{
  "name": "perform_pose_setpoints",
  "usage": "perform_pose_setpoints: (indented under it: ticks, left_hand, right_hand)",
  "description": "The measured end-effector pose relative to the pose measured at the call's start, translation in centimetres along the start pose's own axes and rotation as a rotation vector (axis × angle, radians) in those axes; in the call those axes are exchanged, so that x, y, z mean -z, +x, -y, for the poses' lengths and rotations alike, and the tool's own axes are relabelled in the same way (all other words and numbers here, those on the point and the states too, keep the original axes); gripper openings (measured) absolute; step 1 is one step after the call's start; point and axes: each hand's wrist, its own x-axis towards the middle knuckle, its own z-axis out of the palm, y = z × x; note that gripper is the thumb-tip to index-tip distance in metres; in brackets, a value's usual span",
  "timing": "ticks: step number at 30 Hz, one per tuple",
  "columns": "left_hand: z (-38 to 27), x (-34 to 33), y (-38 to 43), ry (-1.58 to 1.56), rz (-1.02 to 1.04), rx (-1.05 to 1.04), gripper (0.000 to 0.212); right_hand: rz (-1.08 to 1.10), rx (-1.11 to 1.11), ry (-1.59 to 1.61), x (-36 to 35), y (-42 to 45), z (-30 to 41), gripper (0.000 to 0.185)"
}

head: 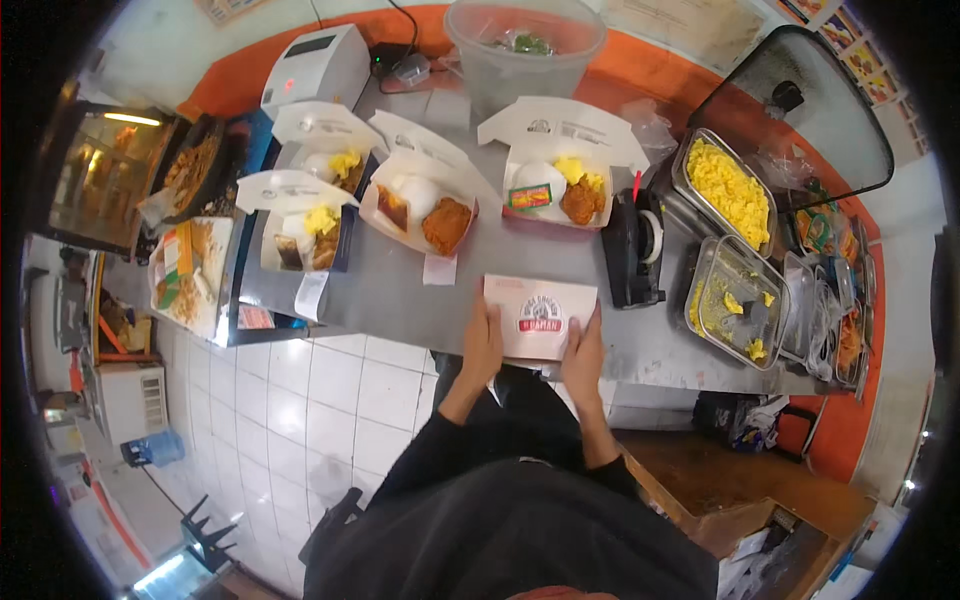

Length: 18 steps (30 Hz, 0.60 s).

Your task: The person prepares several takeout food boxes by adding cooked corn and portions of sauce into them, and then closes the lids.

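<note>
Between my two palms is a closed white cardboard food box (541,318) with a printed logo on its lid, at the near edge of the steel counter. My left hand (482,337) presses its left side and my right hand (585,349) its right side. Beyond it an open meal box (556,217) holds white rice, fried chicken, scrambled egg and a green-red sachet. To its left another open box (397,229) contains rice, fried chicken and a brown sachet. Two more open boxes (289,251) (352,172) with rice and egg stand further left.
Right of the closed box stands a black tape dispenser (634,247). Beyond it are a metal tray of scrambled egg (727,187) and a tray with egg scraps (739,307). A white label printer (316,67) and a large plastic bucket (525,75) stand at the back.
</note>
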Motion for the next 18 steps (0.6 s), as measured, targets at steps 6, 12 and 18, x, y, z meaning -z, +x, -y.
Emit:
perform_pose_setpoints:
  ticks: [6, 12, 18]
  left_hand:
    - [0.0, 2.3, 3.1, -0.331, 0.222, 0.198, 0.058]
    - [-3.3, 6.5, 4.9, -0.436, 0.495, 0.444, 0.065]
    - [-3.2, 6.7, 4.1, -0.398, 0.463, 0.424, 0.062]
  right_hand:
    - [0.357, -0.113, 0.278, 4.2, 6.8, -1.2, 0.053]
    - [0.585, -0.279, 0.387, 6.6, 10.0, -0.6, 0.046]
    - [0.531, -0.145, 0.176, 5.2, 7.3, -1.1, 0.039]
